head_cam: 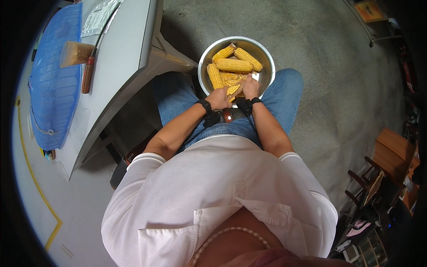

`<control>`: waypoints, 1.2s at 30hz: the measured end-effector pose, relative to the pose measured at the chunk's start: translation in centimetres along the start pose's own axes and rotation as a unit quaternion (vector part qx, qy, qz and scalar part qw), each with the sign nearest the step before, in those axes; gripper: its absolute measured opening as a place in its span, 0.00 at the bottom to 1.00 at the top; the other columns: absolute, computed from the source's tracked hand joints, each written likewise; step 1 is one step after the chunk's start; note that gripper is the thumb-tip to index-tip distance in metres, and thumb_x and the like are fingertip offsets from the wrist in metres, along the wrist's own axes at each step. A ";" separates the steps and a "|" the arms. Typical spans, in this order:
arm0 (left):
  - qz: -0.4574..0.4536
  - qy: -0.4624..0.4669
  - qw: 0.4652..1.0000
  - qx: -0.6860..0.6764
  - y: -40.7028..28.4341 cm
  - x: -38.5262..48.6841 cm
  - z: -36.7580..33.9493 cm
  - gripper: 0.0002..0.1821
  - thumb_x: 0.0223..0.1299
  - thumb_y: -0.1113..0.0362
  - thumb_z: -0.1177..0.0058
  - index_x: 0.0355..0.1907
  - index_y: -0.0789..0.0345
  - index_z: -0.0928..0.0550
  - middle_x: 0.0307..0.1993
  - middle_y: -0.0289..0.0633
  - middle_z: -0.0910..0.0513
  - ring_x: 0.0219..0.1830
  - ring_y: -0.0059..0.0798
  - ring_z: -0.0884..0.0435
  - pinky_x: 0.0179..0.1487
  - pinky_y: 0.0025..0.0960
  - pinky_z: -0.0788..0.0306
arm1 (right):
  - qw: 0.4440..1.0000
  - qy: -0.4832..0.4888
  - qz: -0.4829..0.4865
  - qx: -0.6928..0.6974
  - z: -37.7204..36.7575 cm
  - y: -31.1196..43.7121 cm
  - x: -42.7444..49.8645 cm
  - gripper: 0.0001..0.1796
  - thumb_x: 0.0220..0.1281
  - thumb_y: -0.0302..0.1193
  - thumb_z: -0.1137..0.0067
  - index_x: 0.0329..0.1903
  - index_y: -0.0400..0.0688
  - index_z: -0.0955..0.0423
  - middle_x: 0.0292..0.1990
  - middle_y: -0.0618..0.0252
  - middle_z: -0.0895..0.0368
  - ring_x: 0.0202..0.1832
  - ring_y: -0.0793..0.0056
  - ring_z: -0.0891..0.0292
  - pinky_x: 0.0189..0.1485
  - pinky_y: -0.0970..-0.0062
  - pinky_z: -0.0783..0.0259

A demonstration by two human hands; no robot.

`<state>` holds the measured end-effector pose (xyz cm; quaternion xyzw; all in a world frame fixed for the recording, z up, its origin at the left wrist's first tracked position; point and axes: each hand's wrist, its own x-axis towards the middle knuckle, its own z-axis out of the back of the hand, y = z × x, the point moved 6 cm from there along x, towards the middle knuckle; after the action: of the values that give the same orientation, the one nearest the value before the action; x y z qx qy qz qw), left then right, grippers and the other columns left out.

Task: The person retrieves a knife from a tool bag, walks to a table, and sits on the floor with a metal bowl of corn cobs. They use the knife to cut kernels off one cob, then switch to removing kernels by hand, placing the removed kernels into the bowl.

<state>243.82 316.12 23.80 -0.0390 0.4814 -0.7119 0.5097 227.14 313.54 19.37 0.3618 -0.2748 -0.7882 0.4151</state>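
A metal basin stands between my knees. Several ears of yellow dried corn lie in it, with loose kernels and pieces of corn beneath them. Over the basin's near side, my left hand is closed around a partly stripped ear of corn, whose brownish bare cob shows between rows of kernels. My right hand is curled at the upper right end of this ear, its fingers partly hidden. Whether it grips the ear or another piece cannot be made out. Both wrists wear black straps.
At left, a white table holds a blue plastic basket, a plastic cup, a screwdriver with a reddish handle and a clear plastic bag. Wooden furniture stands on the concrete floor at right.
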 end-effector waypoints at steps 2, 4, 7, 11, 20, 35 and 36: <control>-0.003 -0.005 0.998 -0.067 0.4 0.2 0.0 0.23 0.39 0.62 0.35 0.37 0.75 0.25 0.30 0.52 0.19 0.34 0.43 0.19 0.39 0.36 0.25 | 1.000 0.003 0.024 0.012 -0.2 0.0 0.2 0.34 0.70 0.49 0.70 0.32 0.32 0.22 0.34 0.37 0.21 0.39 0.37 0.25 0.46 0.51 0.33; 0.007 -0.003 0.985 -0.171 0.8 0.6 0.1 0.19 0.42 0.64 0.35 0.35 0.73 0.24 0.26 0.44 0.19 0.26 0.34 0.19 0.31 0.32 0.25 | 0.998 -0.012 0.058 0.031 -0.1 0.4 0.3 0.35 0.70 0.50 0.70 0.35 0.31 0.22 0.36 0.37 0.21 0.39 0.38 0.25 0.46 0.52 0.33; 0.119 0.127 0.926 -0.334 1.6 0.5 -1.1 0.13 0.45 0.66 0.37 0.32 0.69 0.23 0.20 0.36 0.22 0.17 0.21 0.25 0.19 0.24 0.32 | 0.991 0.020 -0.030 0.130 -0.4 -0.4 0.6 0.35 0.71 0.52 0.69 0.40 0.31 0.23 0.37 0.43 0.19 0.39 0.49 0.22 0.42 0.58 0.29; 0.137 0.151 0.878 -0.433 0.9 0.1 -1.0 0.10 0.50 0.67 0.39 0.32 0.67 0.23 0.17 0.35 0.24 0.12 0.19 0.29 0.14 0.22 0.37 | 0.916 0.136 -0.169 0.338 -2.2 -1.0 -0.1 0.34 0.71 0.52 0.67 0.43 0.32 0.24 0.38 0.53 0.20 0.43 0.66 0.22 0.37 0.69 0.28; 0.194 0.139 0.855 -0.461 0.2 -0.3 -3.0 0.10 0.53 0.64 0.42 0.29 0.70 0.23 0.17 0.40 0.23 0.11 0.23 0.28 0.12 0.24 0.37 | 0.972 0.051 0.001 0.230 -2.6 -1.6 1.2 0.32 0.72 0.48 0.68 0.38 0.29 0.26 0.33 0.47 0.22 0.40 0.56 0.24 0.42 0.62 0.32; 0.207 0.164 0.779 -0.569 0.1 -0.5 -2.6 0.11 0.55 0.64 0.41 0.31 0.70 0.24 0.19 0.41 0.23 0.13 0.23 0.27 0.12 0.25 0.38 | 0.941 0.079 -0.066 0.323 -2.9 -2.2 1.0 0.25 0.72 0.42 0.66 0.43 0.32 0.26 0.37 0.52 0.21 0.39 0.58 0.27 0.45 0.64 0.33; 0.209 0.163 0.775 -0.573 0.2 -0.5 -2.6 0.11 0.55 0.64 0.41 0.31 0.70 0.24 0.20 0.41 0.23 0.13 0.23 0.27 0.12 0.25 0.38 | 0.919 0.092 -0.099 0.371 -3.3 -2.6 0.9 0.24 0.72 0.43 0.64 0.44 0.33 0.26 0.38 0.55 0.21 0.39 0.61 0.27 0.45 0.65 0.33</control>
<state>242.75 318.17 22.52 -0.1055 0.8728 -0.1754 0.4430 228.23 313.62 15.24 0.5863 -0.4709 -0.6298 0.1945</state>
